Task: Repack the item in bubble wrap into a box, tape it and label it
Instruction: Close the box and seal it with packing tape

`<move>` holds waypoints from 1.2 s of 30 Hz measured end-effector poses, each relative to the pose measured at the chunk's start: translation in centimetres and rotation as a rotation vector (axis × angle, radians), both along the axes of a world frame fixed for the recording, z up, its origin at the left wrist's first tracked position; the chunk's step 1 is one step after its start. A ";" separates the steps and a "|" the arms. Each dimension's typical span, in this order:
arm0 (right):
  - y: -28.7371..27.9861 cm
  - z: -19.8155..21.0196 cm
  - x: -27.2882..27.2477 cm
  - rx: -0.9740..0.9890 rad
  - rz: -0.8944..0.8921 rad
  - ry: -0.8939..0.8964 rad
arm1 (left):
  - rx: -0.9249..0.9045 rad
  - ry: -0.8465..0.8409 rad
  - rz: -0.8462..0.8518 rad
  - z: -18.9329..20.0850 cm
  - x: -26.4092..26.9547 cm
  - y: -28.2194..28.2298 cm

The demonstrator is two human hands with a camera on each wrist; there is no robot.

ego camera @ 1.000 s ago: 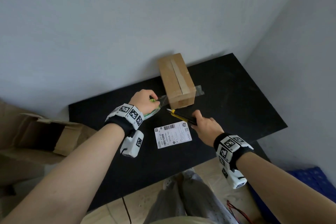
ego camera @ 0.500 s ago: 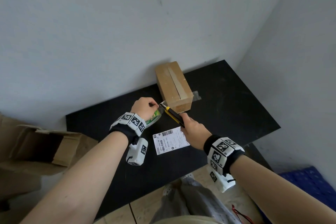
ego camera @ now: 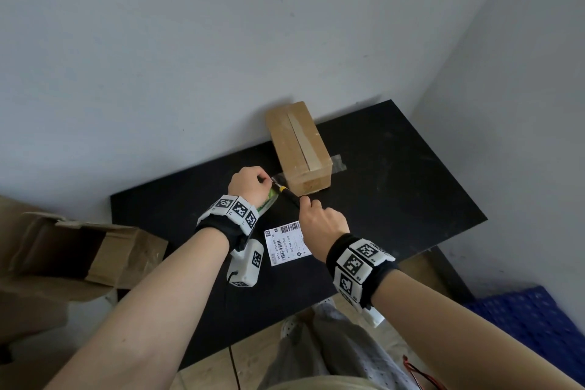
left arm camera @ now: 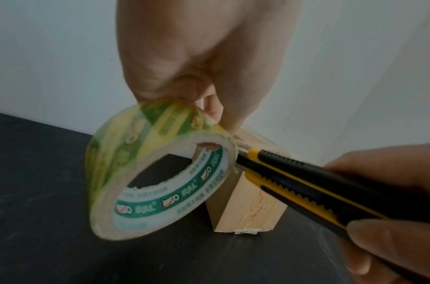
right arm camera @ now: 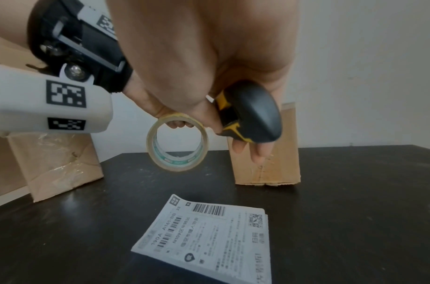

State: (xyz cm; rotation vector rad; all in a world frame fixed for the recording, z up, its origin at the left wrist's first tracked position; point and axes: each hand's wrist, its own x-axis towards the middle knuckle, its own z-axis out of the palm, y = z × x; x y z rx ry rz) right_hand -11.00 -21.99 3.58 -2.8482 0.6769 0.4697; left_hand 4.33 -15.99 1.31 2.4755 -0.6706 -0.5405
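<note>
A small brown cardboard box [ego camera: 297,149] stands on the black table [ego camera: 395,184] near the wall, a strip of clear tape running along its top. My left hand [ego camera: 250,185] grips a roll of clear tape [left arm camera: 160,169] with green print, held just left of the box's near end. A stretch of tape runs from the roll to the box. My right hand [ego camera: 319,225] grips a yellow and black utility knife [left arm camera: 306,184]; its tip sits at the tape between roll and box. A white shipping label [ego camera: 286,242] lies flat on the table below my hands.
An open, torn cardboard carton [ego camera: 72,250] sits off the table's left edge. A loose end of tape [ego camera: 337,163] sticks out on the table right of the box. A blue plastic crate [ego camera: 535,323] lies on the floor at the lower right. Walls close in behind and to the right.
My right hand has brought the knife up and left from beside the label to the tape stretched between the roll and the box. The left hand has stayed put with the roll.
</note>
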 end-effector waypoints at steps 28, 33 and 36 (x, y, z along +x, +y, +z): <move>-1.7 -8.2 -2.0 0.080 0.017 0.142 | 0.012 -0.033 -0.027 -2.6 -1.9 3.4; -2.1 -7.7 -2.5 0.085 0.021 0.023 | -0.029 -0.136 -0.072 -3.6 -3.1 4.1; -2.6 -7.3 -2.7 0.098 0.026 -0.015 | 0.105 -0.041 -0.148 -4.5 -3.7 4.4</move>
